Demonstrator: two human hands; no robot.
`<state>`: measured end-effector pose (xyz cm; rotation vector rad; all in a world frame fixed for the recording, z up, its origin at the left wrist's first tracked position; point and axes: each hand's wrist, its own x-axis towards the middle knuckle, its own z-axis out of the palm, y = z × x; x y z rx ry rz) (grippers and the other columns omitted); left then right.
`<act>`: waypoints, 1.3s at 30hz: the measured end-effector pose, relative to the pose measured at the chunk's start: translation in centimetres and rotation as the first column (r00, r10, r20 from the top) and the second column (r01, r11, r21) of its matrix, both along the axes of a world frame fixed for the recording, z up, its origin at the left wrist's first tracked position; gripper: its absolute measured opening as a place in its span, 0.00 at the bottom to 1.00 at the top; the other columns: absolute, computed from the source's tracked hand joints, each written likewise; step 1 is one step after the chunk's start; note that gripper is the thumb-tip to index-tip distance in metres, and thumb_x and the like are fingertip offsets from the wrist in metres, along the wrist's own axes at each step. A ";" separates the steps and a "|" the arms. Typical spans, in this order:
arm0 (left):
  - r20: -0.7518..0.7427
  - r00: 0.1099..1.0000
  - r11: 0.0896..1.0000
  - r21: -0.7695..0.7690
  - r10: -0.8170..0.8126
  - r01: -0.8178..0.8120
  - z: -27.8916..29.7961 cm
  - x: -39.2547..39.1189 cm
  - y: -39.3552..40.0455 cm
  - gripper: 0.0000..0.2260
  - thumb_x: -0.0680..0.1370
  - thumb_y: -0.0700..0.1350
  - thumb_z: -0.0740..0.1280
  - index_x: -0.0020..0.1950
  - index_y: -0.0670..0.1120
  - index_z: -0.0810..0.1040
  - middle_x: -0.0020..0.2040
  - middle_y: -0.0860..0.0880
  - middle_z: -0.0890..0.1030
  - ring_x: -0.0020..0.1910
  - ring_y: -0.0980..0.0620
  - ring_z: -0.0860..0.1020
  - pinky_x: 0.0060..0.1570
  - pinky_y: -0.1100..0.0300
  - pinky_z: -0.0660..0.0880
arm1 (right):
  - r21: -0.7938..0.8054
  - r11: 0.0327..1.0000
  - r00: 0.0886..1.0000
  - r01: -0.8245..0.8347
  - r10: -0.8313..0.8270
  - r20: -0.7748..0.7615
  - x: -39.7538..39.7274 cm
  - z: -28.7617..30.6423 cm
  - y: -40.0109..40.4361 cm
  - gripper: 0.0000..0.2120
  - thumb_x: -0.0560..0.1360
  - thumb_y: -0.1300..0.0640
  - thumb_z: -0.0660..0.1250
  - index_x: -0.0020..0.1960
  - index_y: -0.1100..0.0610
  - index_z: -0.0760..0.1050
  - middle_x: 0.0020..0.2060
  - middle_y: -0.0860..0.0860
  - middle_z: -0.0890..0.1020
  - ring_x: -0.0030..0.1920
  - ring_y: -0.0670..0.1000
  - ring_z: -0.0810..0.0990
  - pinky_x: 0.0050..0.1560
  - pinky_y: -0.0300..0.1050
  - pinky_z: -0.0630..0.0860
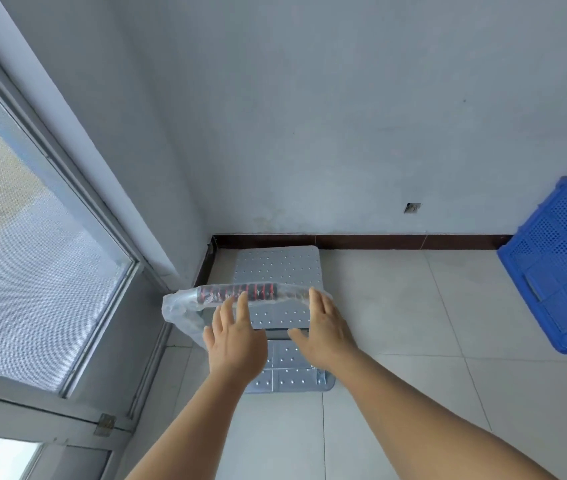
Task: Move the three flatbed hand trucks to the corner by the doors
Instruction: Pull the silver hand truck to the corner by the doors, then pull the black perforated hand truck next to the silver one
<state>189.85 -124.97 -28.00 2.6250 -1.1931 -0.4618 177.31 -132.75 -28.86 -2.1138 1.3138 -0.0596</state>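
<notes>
A grey flatbed hand truck (276, 271) with a dotted deck stands in the corner, its far end against the dark skirting. Its handle (240, 293), black grip with red rings, is wrapped in clear plastic and runs across in front of me. My left hand (235, 341) is open, fingertips touching or just short of the handle's grip. My right hand (327, 329) is open too, fingers reaching the handle's right end. A second dotted grey deck (290, 370) shows below my hands; I cannot tell whether it belongs to another truck.
A glass door (29, 271) with a metal frame fills the left side. White walls meet at the corner. A blue perforated plastic crate (559, 271) stands on the tiled floor at the right, with bare tiles between it and the truck.
</notes>
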 end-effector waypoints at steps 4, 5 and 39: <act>-0.056 0.991 0.992 -0.026 -0.122 0.121 0.8 -3.6 1.8 0.33 0.78 0.47 0.59 0.78 0.52 0.45 0.78 0.47 0.50 0.77 0.46 0.50 0.75 0.48 0.48 | -0.054 0.988 0.989 0.148 -0.147 0.024 -3.2 1.6 3.7 0.35 0.77 0.46 0.62 0.76 0.58 0.49 0.76 0.53 0.57 0.75 0.54 0.57 0.72 0.48 0.59; -0.063 0.979 0.981 -0.033 -0.193 0.191 1.2 -4.9 3.0 0.33 0.78 0.47 0.59 0.78 0.52 0.45 0.78 0.47 0.50 0.77 0.45 0.50 0.75 0.48 0.49 | -0.063 0.977 0.979 0.206 -0.204 0.028 -4.6 2.5 5.5 0.34 0.78 0.46 0.61 0.76 0.58 0.50 0.76 0.53 0.57 0.75 0.54 0.58 0.72 0.48 0.59; -0.031 0.078 0.081 -0.101 -0.996 0.992 4.3 -53.2 25.7 0.28 0.81 0.49 0.57 0.78 0.48 0.49 0.78 0.50 0.57 0.77 0.50 0.54 0.76 0.54 0.52 | -0.203 0.249 0.232 0.947 -0.967 -0.104 -51.7 5.4 44.3 0.29 0.81 0.45 0.53 0.77 0.56 0.50 0.76 0.52 0.57 0.77 0.53 0.53 0.75 0.48 0.51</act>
